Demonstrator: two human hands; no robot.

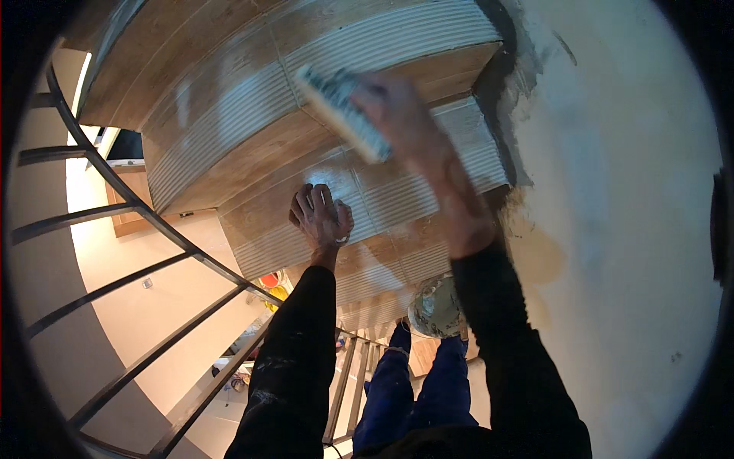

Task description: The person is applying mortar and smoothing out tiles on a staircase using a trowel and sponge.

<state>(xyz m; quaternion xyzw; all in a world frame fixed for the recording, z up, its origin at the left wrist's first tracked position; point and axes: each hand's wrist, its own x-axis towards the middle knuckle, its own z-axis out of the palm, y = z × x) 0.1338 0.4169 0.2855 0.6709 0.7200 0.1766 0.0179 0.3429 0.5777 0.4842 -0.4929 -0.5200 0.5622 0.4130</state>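
Holds a pale rectangular block (336,111) in the right hand (390,107) at the upper centre of the frame, with fingers wrapped over its streaked blue-grey back. Slants the block from upper left to lower right, over the ribbed edges of the wood-patterned steps (252,153); blurs there together with the hand, too much to tell touching from hovering. Places the left hand (321,216) near the middle of the frame, below and left of the block, over a lower step, with fingers bent; cannot tell how far closed, or whether gripping anything. Wears black on both arms: marked with white on the left sleeve (290,359) at lower centre, and reaching up from the lower right in the right sleeve (520,344). Shows blue trousers (447,382) at bottom centre, with a rounded, stained bucket (436,310) just above in the frame, partly behind the right sleeve. Includes a dark metal railing (164,226) curving down the left side, plus a small yellow thing (279,296) near the left sleeve, too small to name. Ends at the right in a pale wall (612,229), smeared grey along the steps
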